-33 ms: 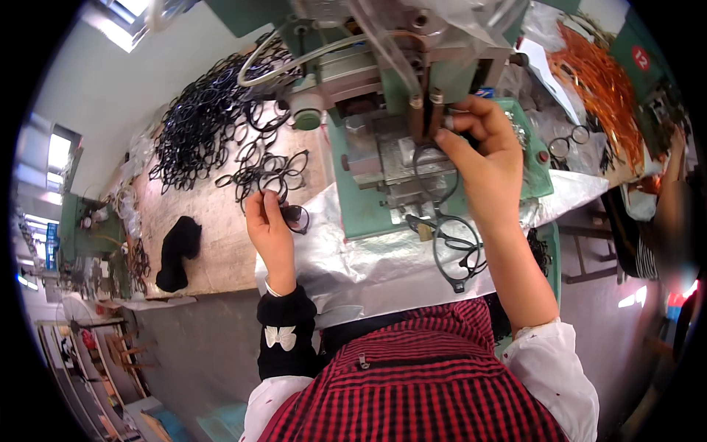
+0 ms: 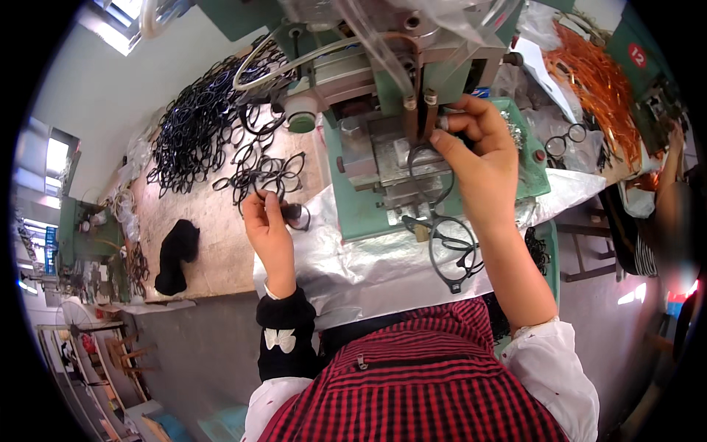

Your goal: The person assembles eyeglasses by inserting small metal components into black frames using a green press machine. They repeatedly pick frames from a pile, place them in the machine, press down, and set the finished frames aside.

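Note:
My right hand [image 2: 482,162] pinches a black glasses frame [image 2: 411,173] at its upper end, right beside the two copper-coloured electrodes [image 2: 410,118] of a green bench machine [image 2: 353,217]. The frame hangs upright, its lower rim over a silver sheet [image 2: 353,265]. Behind that rim lies more dark eyewear, partly hidden. On the left, my left hand [image 2: 269,232] has thumb and fingers closed on another black glasses frame [image 2: 308,219], one rim sticking out to the right. Its fingers are close to a small cluster of black frames [image 2: 265,173] on the table.
A large heap of black frames [image 2: 188,140] covers the table's back left. A black cloth piece [image 2: 177,258] lies nearer. Right of the machine stand a green tray [image 2: 534,166] of small metal parts and bundled orange strips [image 2: 596,88]. Another person's arm [image 2: 669,173] shows far right.
The view has shifted slightly, and the frame in my left hand is turned a little. Both hands keep their grips in nearly the same places.

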Action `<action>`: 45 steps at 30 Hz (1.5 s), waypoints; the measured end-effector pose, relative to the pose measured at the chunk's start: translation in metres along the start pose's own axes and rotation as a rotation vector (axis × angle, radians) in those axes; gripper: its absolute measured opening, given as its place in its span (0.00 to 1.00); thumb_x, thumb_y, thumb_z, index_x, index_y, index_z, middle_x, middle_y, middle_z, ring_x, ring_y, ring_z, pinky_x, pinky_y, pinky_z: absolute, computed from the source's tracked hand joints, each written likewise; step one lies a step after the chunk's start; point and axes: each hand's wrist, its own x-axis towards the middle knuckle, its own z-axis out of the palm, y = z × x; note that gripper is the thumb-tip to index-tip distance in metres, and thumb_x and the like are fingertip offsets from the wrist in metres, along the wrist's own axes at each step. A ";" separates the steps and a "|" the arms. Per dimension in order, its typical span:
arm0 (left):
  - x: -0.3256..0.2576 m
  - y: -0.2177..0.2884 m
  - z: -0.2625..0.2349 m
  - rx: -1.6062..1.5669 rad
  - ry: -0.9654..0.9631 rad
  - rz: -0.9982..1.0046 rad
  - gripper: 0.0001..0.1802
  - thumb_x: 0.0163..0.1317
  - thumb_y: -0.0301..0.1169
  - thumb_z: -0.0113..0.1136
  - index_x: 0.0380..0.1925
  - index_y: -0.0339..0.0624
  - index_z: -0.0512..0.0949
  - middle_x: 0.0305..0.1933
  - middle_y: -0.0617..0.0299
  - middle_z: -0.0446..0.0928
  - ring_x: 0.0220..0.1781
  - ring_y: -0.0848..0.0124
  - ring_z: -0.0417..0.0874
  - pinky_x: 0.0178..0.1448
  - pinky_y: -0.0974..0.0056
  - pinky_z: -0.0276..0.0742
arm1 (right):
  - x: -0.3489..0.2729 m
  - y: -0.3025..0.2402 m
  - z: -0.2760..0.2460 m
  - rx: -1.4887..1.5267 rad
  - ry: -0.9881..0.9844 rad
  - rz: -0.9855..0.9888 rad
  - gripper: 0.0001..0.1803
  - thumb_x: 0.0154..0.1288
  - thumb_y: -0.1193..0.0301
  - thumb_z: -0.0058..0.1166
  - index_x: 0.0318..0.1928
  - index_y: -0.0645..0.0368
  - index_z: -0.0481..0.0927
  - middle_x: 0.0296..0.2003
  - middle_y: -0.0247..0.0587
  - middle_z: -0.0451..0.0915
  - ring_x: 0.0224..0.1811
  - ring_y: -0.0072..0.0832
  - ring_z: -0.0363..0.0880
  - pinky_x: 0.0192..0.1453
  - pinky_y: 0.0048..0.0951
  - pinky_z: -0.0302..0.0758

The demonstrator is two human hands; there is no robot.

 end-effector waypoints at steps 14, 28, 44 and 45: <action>0.017 0.152 0.085 -0.172 -0.302 0.909 0.11 0.66 0.29 0.57 0.44 0.36 0.70 0.35 0.48 0.79 0.34 0.63 0.79 0.46 0.59 0.78 | -0.013 -0.038 -0.003 -0.111 -0.128 0.020 0.32 0.57 0.81 0.58 0.65 0.64 0.67 0.45 0.40 0.84 0.52 0.24 0.78 0.62 0.29 0.69; -0.011 0.115 0.101 0.108 -0.621 1.330 0.11 0.46 0.25 0.63 0.33 0.44 0.80 0.41 0.57 0.83 0.32 0.60 0.82 0.34 0.61 0.83 | 0.015 0.042 -0.098 -1.353 0.134 -0.296 0.12 0.56 0.71 0.63 0.42 0.59 0.83 0.57 0.53 0.77 0.64 0.49 0.70 0.65 0.44 0.68; 0.067 0.105 -0.009 0.800 -0.461 0.832 0.17 0.52 0.17 0.61 0.43 0.41 0.83 0.46 0.54 0.81 0.47 0.56 0.79 0.51 0.59 0.76 | 0.021 0.039 -0.092 -1.110 0.245 -0.123 0.06 0.61 0.71 0.61 0.37 0.58 0.86 0.36 0.43 0.85 0.41 0.41 0.83 0.47 0.35 0.76; 0.075 0.084 -0.011 0.942 -0.598 0.837 0.19 0.51 0.19 0.62 0.45 0.43 0.83 0.49 0.54 0.81 0.50 0.55 0.79 0.53 0.57 0.76 | 0.022 0.040 -0.091 -1.082 0.235 -0.128 0.07 0.61 0.71 0.61 0.38 0.58 0.86 0.36 0.44 0.86 0.40 0.41 0.83 0.47 0.35 0.76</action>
